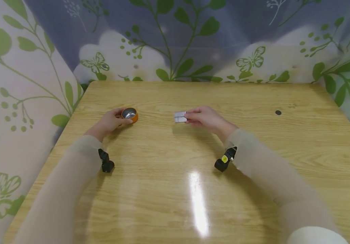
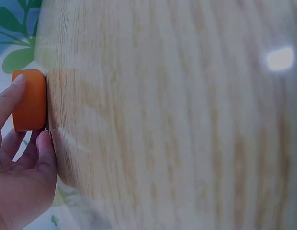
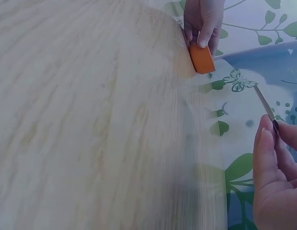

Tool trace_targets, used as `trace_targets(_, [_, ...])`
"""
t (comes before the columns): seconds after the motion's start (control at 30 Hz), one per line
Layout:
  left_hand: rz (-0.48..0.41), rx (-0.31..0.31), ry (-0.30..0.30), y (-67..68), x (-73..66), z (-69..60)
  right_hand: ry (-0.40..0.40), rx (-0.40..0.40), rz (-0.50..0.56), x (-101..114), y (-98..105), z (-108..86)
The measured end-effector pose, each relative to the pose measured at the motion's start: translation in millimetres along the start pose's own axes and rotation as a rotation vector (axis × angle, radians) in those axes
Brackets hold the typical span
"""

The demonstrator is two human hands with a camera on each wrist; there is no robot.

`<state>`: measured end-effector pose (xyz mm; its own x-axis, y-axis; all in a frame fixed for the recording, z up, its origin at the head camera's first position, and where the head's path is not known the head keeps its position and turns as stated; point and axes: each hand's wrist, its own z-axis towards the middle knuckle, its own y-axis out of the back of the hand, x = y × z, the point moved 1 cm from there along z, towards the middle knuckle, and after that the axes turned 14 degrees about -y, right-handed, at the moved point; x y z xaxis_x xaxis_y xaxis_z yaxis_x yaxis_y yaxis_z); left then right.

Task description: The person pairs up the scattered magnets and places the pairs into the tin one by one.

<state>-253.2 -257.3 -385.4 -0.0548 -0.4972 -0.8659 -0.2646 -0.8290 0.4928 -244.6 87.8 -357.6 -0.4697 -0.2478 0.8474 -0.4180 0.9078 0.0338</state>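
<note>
On the left of the wooden table, a small round orange bowl (image 1: 134,117) with a shiny metal inside stands upright. My left hand (image 1: 109,121) grips it by the side. The left wrist view shows the thumb on the outer wall of the bowl (image 2: 32,103). To the right, my right hand (image 1: 207,118) pinches a small flat silvery-white square (image 1: 180,117) with a dark line across its middle. This square (image 3: 264,101) appears nearly edge-on and thin in the right wrist view, held above the table. What it is exactly I cannot tell.
A small dark round disc (image 1: 278,112) lies on the table (image 1: 162,152) at the far right. Patterned cloth (image 1: 187,51) rises behind the table's back edge and along the left side. Black cameras (image 1: 106,162) jut from both wrists.
</note>
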Motion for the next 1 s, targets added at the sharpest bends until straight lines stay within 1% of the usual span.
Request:
trace_targets(0.1, [0.013,0.002,0.000,0.3,-1.0,0.2,0.001,0.003,0.027,3,-5,5.7])
trace_targets(0.23, [0.023,0.011,0.000,0.3,-3.6,1.0,-0.003,-0.010,0.035,9,-11,12.6])
trace_targets(0.47, [0.012,0.010,0.009,-1.6,-5.2,2.2,0.013,-0.018,0.053,17,-25,27.6])
trace_targets(0.67, [0.001,0.002,0.017,-2.6,-4.0,2.7,-0.003,-0.021,0.118,23,-38,37.7])
trace_targets(0.83, [0.006,0.000,0.003,-2.4,-2.2,2.7,0.007,-0.035,0.142,27,-49,51.2])
trace_targets(1.0, [0.024,-0.010,-0.014,-1.0,-1.3,-1.7,0.038,-0.032,0.128,31,-66,65.0])
